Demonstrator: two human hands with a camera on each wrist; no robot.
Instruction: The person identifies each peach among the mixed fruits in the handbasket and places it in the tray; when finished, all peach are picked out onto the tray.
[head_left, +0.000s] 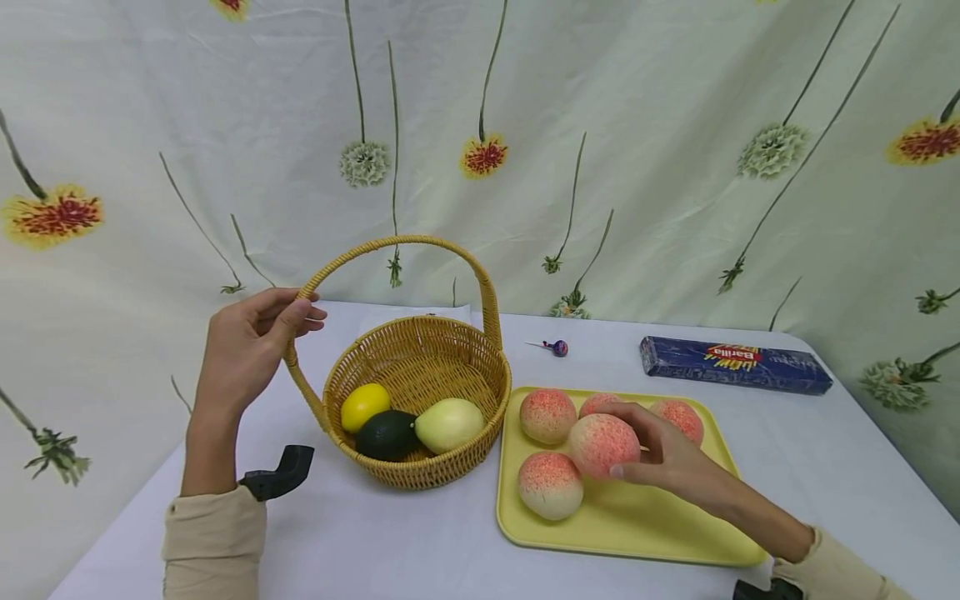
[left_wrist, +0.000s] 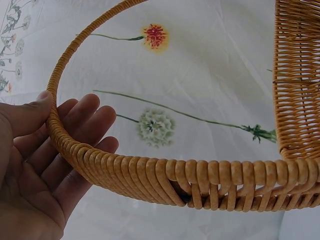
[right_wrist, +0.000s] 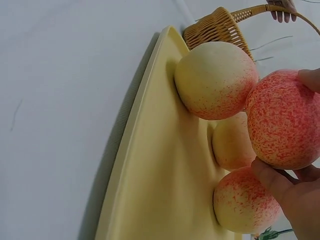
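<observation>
My left hand (head_left: 251,342) holds the arched handle (head_left: 405,240) of a round wicker basket (head_left: 420,475) on its left side. In the left wrist view, the thumb (left_wrist: 35,114) lies against the wound cane and the fingers pass behind it. Inside the basket are a lemon (head_left: 365,406), a dark green avocado (head_left: 386,436) and a pale yellow-green fruit (head_left: 450,425). My right hand (head_left: 667,454) grips a pink-speckled peach (head_left: 603,446) between thumb and fingers, over a yellow tray (head_left: 637,533). Several more peaches sit on the tray, one front left (head_left: 551,485), another behind it (head_left: 548,415).
A dark blue Barilla box (head_left: 735,365) lies behind the tray at the right. Between basket and box, further back, is a wrapped lollipop (head_left: 557,347). A flower-patterned cloth (head_left: 660,208) hangs behind the white table (head_left: 360,550). The basket stands left of the tray, close to its edge.
</observation>
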